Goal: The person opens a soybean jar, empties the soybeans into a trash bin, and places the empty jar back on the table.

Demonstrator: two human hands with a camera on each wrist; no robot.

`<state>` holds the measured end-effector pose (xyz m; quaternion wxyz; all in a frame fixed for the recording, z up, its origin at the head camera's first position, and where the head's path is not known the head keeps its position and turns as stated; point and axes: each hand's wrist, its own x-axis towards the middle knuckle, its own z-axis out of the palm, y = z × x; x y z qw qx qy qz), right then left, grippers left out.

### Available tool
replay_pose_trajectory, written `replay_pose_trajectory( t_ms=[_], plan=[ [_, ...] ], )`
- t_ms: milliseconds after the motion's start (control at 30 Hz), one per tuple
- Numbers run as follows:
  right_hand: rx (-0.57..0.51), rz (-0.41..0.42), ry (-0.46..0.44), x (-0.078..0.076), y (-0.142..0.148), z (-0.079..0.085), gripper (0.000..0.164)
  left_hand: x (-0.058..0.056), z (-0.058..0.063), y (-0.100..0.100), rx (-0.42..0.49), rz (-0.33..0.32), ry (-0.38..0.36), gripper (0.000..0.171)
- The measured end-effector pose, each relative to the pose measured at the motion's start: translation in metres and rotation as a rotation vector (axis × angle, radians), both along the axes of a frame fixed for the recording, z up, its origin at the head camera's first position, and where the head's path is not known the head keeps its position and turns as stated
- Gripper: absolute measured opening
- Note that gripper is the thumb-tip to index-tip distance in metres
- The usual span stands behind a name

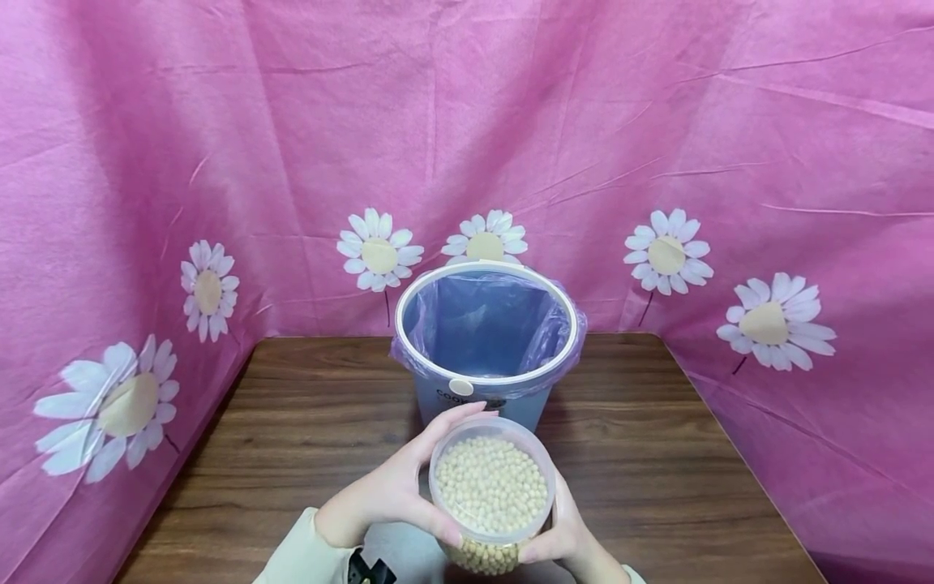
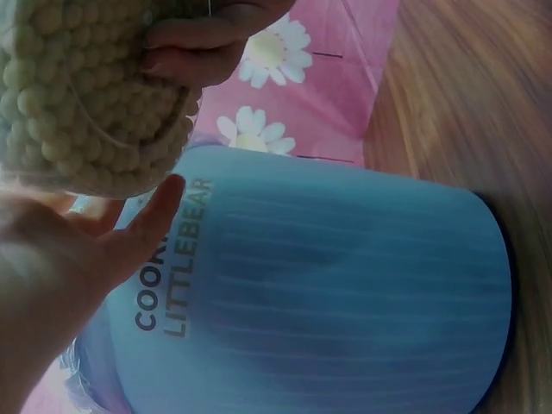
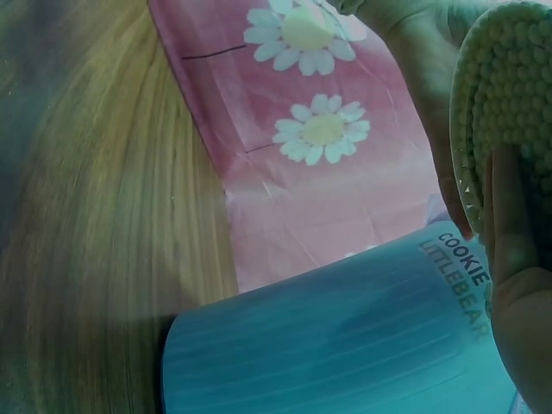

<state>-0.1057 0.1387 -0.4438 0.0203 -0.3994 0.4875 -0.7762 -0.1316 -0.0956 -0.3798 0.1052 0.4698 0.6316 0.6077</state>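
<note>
A clear round plastic tub full of pale, bean-like round pieces is held up in front of the bin, tilted so its top faces the head camera. My left hand grips its left side, thumb in front and fingers behind. From the right, my right hand holds the tub low down, its thumb on the near side. In both wrist views the pieces show through the tub's wall. Behind it stands a blue bin with a white rim and a thin purple liner bag folded over the edge.
The bin stands upright on a dark wood-grain table. A pink cloth with white daisies hangs round the back and both sides. Lettering marks the bin's front.
</note>
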Motion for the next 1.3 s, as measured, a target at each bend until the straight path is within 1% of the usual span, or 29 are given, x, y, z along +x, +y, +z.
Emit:
replay_pose_trajectory(
  t_ms=[100, 133, 300, 367, 467, 700, 767, 800, 933, 1000, 1067, 1167, 1233, 1300],
  plan=[
    [0.009, -0.017, 0.015, 0.0, 0.0, 0.0, 0.099, 0.001, -0.001, 0.001, 0.001, 0.029, 0.019, 0.113],
    [0.011, -0.025, 0.015, 0.0, 0.0, 0.0, 0.099, 0.001, -0.002, 0.002, 0.007, 0.04, 0.038, 0.112],
    [0.021, -0.072, 0.06, 0.0, 0.0, 0.001, 0.1, 0.004, -0.006, 0.006, 0.035, 0.116, 0.1, 0.111],
    [0.022, -0.104, 0.072, 0.002, -0.001, 0.002, 0.101, 0.006, -0.007, 0.008, 0.043, 0.157, 0.124, 0.111],
    [0.029, -0.15, 0.061, 0.005, -0.001, 0.004, 0.103, 0.01, -0.008, 0.01, 0.058, 0.219, 0.156, 0.11],
    [0.07, -0.253, 0.044, 0.012, -0.004, 0.012, 0.108, 0.017, -0.012, 0.019, 0.141, 0.351, 0.266, 0.114],
    [0.085, -0.297, 0.045, 0.014, -0.005, 0.013, 0.11, 0.019, -0.013, 0.022, 0.153, 0.398, 0.287, 0.115],
    [0.091, -0.317, 0.03, 0.015, -0.006, 0.014, 0.111, 0.02, -0.013, 0.023, 0.15, 0.427, 0.294, 0.115],
    [0.129, -0.452, 0.031, 0.019, -0.008, 0.013, 0.114, 0.026, -0.014, 0.029, 0.128, 0.537, 0.327, 0.113],
    [0.145, -0.509, 0.025, 0.021, -0.009, 0.012, 0.113, 0.028, -0.014, 0.031, 0.111, 0.579, 0.342, 0.113],
    [0.152, -0.539, 0.021, 0.022, -0.009, 0.012, 0.114, 0.029, -0.015, 0.033, 0.101, 0.598, 0.353, 0.113],
    [0.145, -0.543, 0.012, 0.023, -0.01, 0.012, 0.114, 0.03, -0.014, 0.033, 0.089, 0.608, 0.358, 0.114],
    [0.14, -0.538, 0.031, 0.023, -0.01, 0.012, 0.114, 0.03, -0.014, 0.033, 0.096, 0.603, 0.367, 0.114],
    [0.136, -0.538, 0.07, 0.022, -0.01, 0.012, 0.114, 0.031, -0.013, 0.031, 0.11, 0.591, 0.369, 0.115]
  ],
)
